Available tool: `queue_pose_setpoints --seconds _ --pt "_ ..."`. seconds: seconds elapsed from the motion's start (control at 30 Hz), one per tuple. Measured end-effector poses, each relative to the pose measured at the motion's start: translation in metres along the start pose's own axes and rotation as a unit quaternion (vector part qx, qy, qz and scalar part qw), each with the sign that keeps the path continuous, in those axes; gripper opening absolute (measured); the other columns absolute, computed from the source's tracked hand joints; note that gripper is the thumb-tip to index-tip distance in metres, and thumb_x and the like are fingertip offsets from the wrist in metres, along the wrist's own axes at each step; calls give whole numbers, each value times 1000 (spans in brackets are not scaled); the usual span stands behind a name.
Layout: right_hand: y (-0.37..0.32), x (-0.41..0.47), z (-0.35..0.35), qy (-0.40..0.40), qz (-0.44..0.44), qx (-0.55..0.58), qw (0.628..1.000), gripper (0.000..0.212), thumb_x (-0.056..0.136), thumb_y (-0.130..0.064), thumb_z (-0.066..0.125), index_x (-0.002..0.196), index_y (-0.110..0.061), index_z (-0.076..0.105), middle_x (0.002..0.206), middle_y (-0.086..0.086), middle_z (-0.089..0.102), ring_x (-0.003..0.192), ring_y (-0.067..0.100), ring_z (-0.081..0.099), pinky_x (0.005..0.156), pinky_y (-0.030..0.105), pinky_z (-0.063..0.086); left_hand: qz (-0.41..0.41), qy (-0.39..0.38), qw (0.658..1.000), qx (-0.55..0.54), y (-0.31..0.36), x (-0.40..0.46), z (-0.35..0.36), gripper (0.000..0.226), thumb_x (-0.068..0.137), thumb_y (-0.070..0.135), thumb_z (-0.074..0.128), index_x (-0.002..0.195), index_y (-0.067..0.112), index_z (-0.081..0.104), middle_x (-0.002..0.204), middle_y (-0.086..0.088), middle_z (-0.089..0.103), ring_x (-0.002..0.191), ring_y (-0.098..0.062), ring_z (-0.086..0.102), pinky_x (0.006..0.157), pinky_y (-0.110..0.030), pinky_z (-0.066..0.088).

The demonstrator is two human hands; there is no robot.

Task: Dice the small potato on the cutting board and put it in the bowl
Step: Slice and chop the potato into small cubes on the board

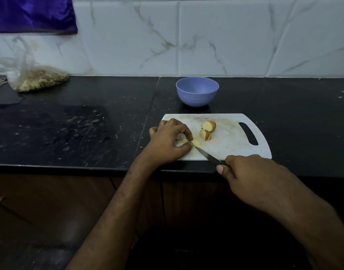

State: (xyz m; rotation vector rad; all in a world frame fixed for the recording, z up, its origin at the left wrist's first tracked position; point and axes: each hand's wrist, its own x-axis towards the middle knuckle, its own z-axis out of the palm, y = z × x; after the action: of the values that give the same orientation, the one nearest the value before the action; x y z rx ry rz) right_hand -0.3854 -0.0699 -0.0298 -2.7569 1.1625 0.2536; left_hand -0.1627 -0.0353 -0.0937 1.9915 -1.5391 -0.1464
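Head-worn wide-angle view, looking forward and down over a kitchen counter.

The camera sits above and behind both forearms, facing the tiled wall (225,36); the cutting board (235,143) lies near, just right of centre, the black countertop (69,133) spans the frame, and the dim lower edge probably shows cabinet fronts.

Dim, bluish light; soft focus; wide-angle bending at edges.

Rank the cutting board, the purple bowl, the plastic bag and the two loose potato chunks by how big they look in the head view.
1. cutting board
2. plastic bag
3. purple bowl, not far behind the bag
4. two potato chunks and: too alike to rank
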Motion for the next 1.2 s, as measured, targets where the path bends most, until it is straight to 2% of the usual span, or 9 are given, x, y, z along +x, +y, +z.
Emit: queue_pose_setpoints --seconds 0.1,0.27,0.57,0.83,1.0,1.2 --pt "5 0 0 12 17 4 1000 31 100 -53 28 87 -31 44 75 -9 50 67 4 46 59 29 37 15 2 1000 1 -1 -1 1 12 86 40 69 97 38 63 117 15 50 119 -7 37 100 -38 19" --pt "14 -3 1 12 22 1 1000 33 100 -54 28 94 -30 49 77 -9 50 73 9 51 67 30 43 35 -18 999 7 -1 -2 0 20 88 43 67 108 42 63 123 16 48 122 -6 34 97 -37 17" --pt "-3 -2 1 44 17 33 998 30 102 -49 29 88 -27 44 75 -7 51 66 6 47 55 26 36 45 4 999 -3 5 -3 -1 8 85 42 73 90 39 67 118 19 52 120 -4 39 99 -39 21" --pt "-15 8 13 39 13 57 998 30 103 -45 30 103 -22 49 78 -6 51 71 10 52 54 24 37 36 -5 999 -12 7 -4 -4 7 85 36 72 87 38 65 115 16 53 118 -7 41 102 -43 25" --pt "-17 12 10 18 9 61 998 30 103 -46 30 102 -23 49 82 -5 54 76 10 55 61 27 43 33 -11 999 -19 6 -2 -2 7 84 37 73 86 37 67 113 17 52 116 -6 42 101 -41 24" --pt "-18 12 8 -19 -10 62 998 23 104 -43 31 97 -25 45 81 -6 53 73 7 53 59 25 40 37 -13 999 -15 5 -3 -3 6 86 37 72 86 36 66 112 15 52 115 -7 42 101 -42 24"
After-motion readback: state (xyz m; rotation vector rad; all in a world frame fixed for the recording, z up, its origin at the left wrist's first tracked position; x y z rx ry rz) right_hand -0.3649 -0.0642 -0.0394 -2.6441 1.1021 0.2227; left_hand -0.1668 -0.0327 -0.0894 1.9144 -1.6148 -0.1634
